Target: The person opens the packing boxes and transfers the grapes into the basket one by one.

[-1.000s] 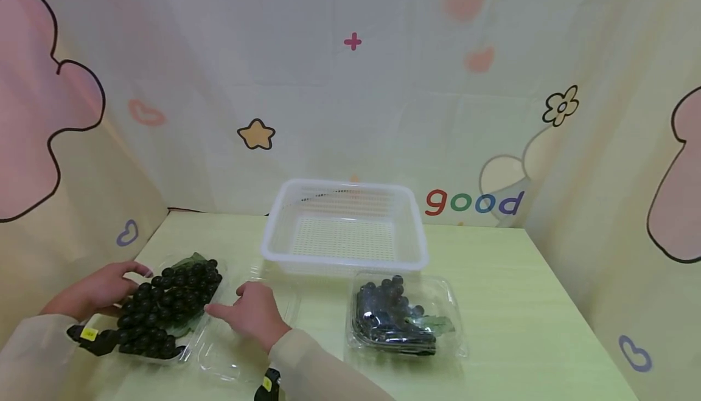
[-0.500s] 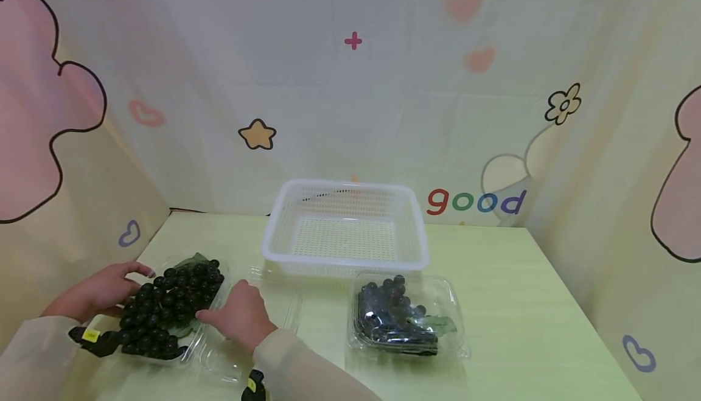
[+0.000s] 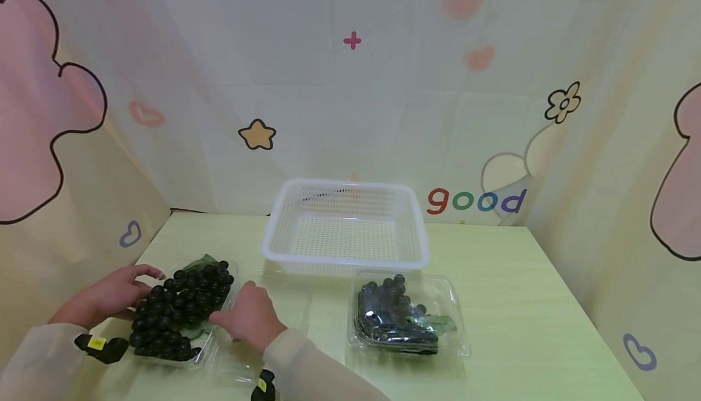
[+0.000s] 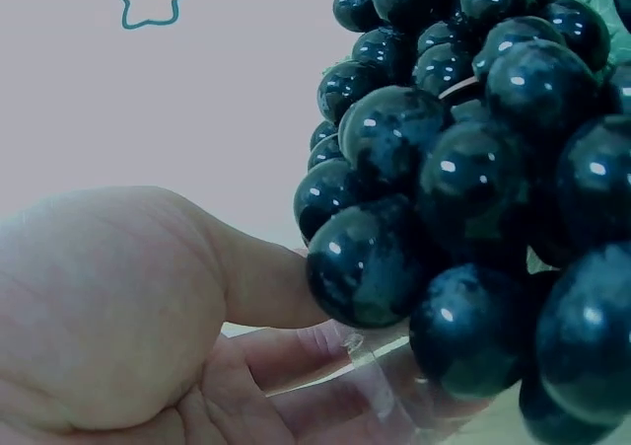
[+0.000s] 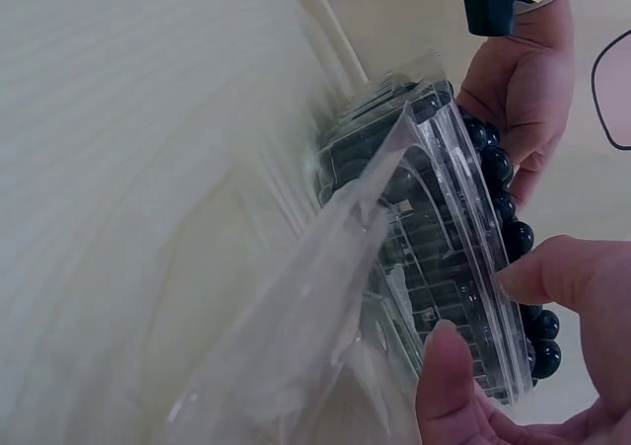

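A bunch of dark grapes with a green leaf lies in a clear plastic clamshell box at the left of the table. The box's lid is folded open to the right, partly under my right arm. My left hand grips the box's left edge. In the left wrist view its thumb lies beside the grapes and its fingers go under the edge. My right hand pinches the opposite rim, near the lid side, between thumb and fingers. The right wrist view has the box tilted, with the grapes bulging above its rim.
A white perforated plastic basket stands at the back middle of the table. In front of it sits a second clamshell box, its lid down over dark grapes and a leaf. A patterned curtain hangs behind.
The box with the grapes has shifted slightly to the right, lid and both hands with it. Earlier my right hand moved a little left along the rim. The basket and second box stay put.
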Motion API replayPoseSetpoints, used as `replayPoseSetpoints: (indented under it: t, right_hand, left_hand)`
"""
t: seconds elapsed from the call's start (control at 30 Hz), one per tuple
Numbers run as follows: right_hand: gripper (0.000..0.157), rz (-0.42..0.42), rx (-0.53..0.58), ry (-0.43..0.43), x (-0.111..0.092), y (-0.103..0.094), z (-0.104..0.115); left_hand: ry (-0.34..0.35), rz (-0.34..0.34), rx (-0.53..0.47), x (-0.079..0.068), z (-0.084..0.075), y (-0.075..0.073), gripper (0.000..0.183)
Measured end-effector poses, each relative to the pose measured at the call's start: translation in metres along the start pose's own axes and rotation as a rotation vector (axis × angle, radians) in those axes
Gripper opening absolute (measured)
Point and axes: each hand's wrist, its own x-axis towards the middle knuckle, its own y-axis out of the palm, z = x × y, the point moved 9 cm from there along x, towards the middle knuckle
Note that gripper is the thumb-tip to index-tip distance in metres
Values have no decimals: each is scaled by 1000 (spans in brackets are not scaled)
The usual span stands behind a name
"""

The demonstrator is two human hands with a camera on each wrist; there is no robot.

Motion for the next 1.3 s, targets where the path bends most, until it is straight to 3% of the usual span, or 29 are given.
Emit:
replayPoseSetpoints:
  t: [0.2,0.37,0.57,1.3]
  right_hand:
    - [36,0,-19,-3,-2,-7,-9]
    - [45,1,-45,-12,-6,-16,-14]
    - [39,11,-41,-29,-10,-26,-20]
    - [42,52,-14,-58,-19,-51,-38]
  left_hand:
    - [42,2,-20,-1,-6,11,42]
    - [76,-6,-23,-2,-12,19,40]
    - [102,2,-46,-1,-17,30,41]
    - [113,-20,-43,0,-32,54,39]
